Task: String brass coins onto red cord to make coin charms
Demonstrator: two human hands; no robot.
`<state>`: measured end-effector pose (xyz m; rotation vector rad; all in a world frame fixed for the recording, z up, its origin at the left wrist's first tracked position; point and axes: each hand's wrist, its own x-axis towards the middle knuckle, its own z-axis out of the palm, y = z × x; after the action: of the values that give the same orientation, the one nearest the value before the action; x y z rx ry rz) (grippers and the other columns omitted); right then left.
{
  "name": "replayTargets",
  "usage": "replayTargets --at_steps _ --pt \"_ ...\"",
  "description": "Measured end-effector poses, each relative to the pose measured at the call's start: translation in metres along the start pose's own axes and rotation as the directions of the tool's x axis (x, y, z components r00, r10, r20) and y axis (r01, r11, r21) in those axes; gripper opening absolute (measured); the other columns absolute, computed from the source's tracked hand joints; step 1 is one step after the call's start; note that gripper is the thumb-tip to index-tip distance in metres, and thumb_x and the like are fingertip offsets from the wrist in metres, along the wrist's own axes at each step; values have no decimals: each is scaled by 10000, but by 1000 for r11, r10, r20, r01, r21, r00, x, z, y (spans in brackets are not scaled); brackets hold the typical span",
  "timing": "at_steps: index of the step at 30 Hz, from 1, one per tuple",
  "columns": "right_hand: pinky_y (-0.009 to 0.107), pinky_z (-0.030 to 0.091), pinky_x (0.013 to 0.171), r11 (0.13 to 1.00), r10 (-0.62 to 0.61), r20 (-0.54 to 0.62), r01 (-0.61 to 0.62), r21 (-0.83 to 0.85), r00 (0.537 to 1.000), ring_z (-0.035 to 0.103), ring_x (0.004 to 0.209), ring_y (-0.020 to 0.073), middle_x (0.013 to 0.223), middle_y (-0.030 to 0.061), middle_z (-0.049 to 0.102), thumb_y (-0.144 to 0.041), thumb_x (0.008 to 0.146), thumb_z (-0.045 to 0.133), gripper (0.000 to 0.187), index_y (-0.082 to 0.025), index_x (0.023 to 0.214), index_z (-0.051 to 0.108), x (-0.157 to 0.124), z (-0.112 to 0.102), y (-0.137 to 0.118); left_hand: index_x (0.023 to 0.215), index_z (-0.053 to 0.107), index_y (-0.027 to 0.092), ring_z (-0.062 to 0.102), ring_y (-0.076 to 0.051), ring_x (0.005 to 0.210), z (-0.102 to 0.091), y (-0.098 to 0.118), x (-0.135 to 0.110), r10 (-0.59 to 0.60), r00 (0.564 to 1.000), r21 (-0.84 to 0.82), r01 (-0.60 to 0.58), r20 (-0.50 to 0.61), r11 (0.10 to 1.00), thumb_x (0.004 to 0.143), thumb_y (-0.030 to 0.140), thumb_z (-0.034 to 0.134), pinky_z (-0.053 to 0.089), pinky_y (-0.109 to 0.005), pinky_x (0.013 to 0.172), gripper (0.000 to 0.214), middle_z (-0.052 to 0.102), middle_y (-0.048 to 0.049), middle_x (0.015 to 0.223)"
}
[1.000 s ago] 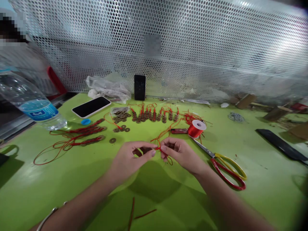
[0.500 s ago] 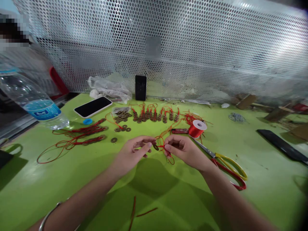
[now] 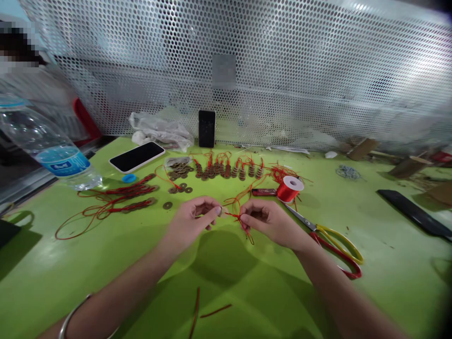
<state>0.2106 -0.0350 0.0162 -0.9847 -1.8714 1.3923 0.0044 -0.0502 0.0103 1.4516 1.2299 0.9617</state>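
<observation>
Over the middle of the green table, my left hand (image 3: pixel 196 217) pinches a round coin (image 3: pixel 223 211) between thumb and fingertips. From the coin a red cord (image 3: pixel 233 215) runs across to my right hand (image 3: pixel 263 219), which is closed on its knotted part. Loose loops of the cord hang below and rise above the right fingertips. Beyond my hands stands a row of tied coin stacks (image 3: pixel 221 170) with red loops on top. A loose coin (image 3: pixel 167 205) lies to the left, near a small pile of coins (image 3: pixel 179 170).
Right of my hands are a red thread spool (image 3: pixel 287 189), a lighter (image 3: pixel 264 192) and scissors (image 3: pixel 326 235). On the left lie corded coin strings (image 3: pixel 132 205), a phone (image 3: pixel 137 157) and a water bottle (image 3: pixel 63 160). Another phone (image 3: pixel 206 129) leans against the perforated panel (image 3: pixel 268 94).
My left hand has moved slightly left and its fingers have closed on the coin. The cord between my hands is now stretched straighter. My right hand has barely moved.
</observation>
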Motion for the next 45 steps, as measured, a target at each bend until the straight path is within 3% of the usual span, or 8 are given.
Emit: replayTargets --at_steps 9,17,26,31,34,40,43,45 --pt "231 484 625 995 -59 -29 56 -82 998 575 639 107 707 18 622 -241 822 581 92 -151 803 591 0 0 -1 894 663 176 621 -186 804 3 5 -5 92 995 191 -86 -25 978 807 331 571 489 -276 668 200 681 -57 891" --pt "241 518 680 961 -187 -37 176 -213 982 635 712 132 774 39 681 -202 801 597 67 -157 833 636 -3 3 -4 892 677 192 633 -198 894 8 1 -4 25 992 -57 -18 123 998 799 340 573 474 -316 838 203 708 -44 919" --pt "258 539 691 608 -670 -24 530 -591 742 673 755 152 828 58 721 -154 841 561 134 -204 881 679 -5 13 4 703 643 174 614 -171 728 12 3 -4 -102 979 -236 143 179 961 727 320 630 483 -308 763 148 670 -20 718" --pt "250 542 701 511 -744 -51 518 -686 667 685 762 148 843 44 730 -144 832 582 146 -228 897 681 -7 12 6 864 652 181 606 -203 894 11 8 -10 99 995 -144 -94 30 985 759 276 595 470 -343 848 152 675 -59 902" --pt "243 550 693 528 -745 -95 497 -688 660 688 756 148 843 45 729 -130 820 593 137 -218 879 680 -6 12 6 938 676 230 560 -214 1040 8 20 -22 368 930 50 -368 4 929 800 200 532 418 -358 938 202 655 -63 1039" --pt "260 577 697 615 -739 -257 469 -634 623 694 749 152 827 42 729 -109 799 598 153 -228 851 678 -4 13 8 1127 616 386 606 -225 1020 13 34 -48 484 634 133 -678 602 723 736 127 550 299 -409 1055 473 694 -6 1073" --pt "265 586 665 596 -772 -299 476 -646 561 696 714 154 794 36 730 -91 774 619 167 -235 836 675 -5 15 6 1115 617 398 622 -225 1007 14 27 -51 488 614 137 -698 620 703 761 176 545 351 -381 1024 424 695 5 1079" --pt "267 589 641 575 -796 -305 493 -653 524 697 695 157 773 34 730 -76 761 630 186 -238 841 671 -7 16 3 1062 644 362 632 -229 961 12 23 -50 602 645 203 -743 471 638 761 163 535 410 -372 960 377 709 -8 1028"
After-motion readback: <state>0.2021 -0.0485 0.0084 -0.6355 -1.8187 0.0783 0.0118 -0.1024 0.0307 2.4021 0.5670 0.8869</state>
